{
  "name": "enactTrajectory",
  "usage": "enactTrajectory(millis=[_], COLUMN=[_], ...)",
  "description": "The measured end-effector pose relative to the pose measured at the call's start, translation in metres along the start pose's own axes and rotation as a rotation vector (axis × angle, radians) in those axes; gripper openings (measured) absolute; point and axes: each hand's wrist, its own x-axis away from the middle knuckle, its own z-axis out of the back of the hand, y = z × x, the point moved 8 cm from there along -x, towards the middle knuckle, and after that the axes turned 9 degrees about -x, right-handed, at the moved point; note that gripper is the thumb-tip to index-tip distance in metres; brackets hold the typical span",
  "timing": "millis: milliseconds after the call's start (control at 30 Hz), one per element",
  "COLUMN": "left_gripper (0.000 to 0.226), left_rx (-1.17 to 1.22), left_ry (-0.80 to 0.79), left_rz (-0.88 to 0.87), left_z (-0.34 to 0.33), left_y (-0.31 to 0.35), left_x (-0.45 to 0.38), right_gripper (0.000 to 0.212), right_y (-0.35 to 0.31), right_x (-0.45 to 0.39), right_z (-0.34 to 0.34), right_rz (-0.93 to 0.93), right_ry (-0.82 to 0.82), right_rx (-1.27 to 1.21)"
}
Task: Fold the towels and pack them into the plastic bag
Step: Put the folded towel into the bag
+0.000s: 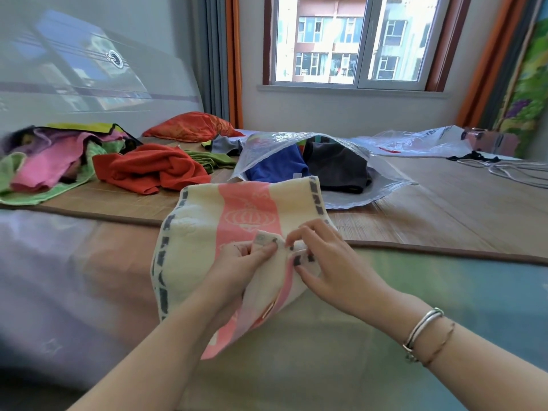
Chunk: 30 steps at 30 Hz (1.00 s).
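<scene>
A cream towel with a pink band and grey border [207, 232] is draped over the near edge of the bed mat. My left hand [240, 262] pinches one corner of it and my right hand [326, 259] pinches the corner beside it, the two corners held together. Behind the towel a clear plastic bag [350, 197] lies open on its side, with a folded blue towel [275, 167] and a dark grey towel [335, 167] inside. A crumpled red towel [148, 167] lies to the left.
A heap of pink, green and purple towels [47, 164] sits at the far left. An orange pillow [189, 126] and a green cloth [210, 160] lie behind the red towel. Another plastic bag [415, 143] and grey cables [510, 170] lie at the right.
</scene>
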Motion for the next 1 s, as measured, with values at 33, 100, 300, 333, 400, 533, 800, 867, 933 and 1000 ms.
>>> enactTrajectory(millis=[33,100,300,333,400,533,800,867,933,1000], left_gripper=[0.02,0.019,0.034,0.037,0.039,0.045,0.014,0.016,0.017,0.015], left_rx=[-0.001,-0.031,-0.017,-0.01,0.027,0.069,0.102,0.08,0.067,0.037], left_ry=[-0.014,-0.016,0.711,0.733,0.583,0.153,-0.071,-0.058,-0.054,-0.025], left_rz=[0.011,0.03,-0.085,-0.135,-0.197,-0.131,-0.125,-0.125,-0.146,-0.193], left_z=[-0.003,-0.002,0.077,0.076,0.051,-0.018,-0.036,-0.029,-0.025,-0.022], left_y=[0.0,-0.002,0.012,0.017,0.022,0.013,0.022,0.024,0.028,0.033], left_x=[0.001,-0.001,-0.003,-0.001,-0.003,-0.007,0.001,0.003,0.004,0.005], right_gripper=[0.023,0.014,0.01,0.011,0.015,0.015,0.012,0.014,0.015,0.014], right_y=[-0.001,-0.001,-0.008,-0.009,-0.01,-0.003,0.009,0.01,0.012,0.013], right_x=[0.001,0.003,0.004,0.004,0.004,-0.002,-0.01,-0.011,-0.011,-0.012], right_z=[0.001,0.005,0.019,0.02,0.021,0.025,0.036,0.034,0.033,0.032], right_rz=[0.022,0.038,-0.018,-0.054,-0.102,-0.169,-0.266,-0.279,-0.294,-0.29], right_ry=[-0.003,0.011,-0.059,-0.081,-0.108,0.008,0.244,0.235,0.226,0.237], right_rx=[0.037,0.079,-0.17,-0.256,-0.367,-0.529,-0.448,-0.422,-0.409,-0.416])
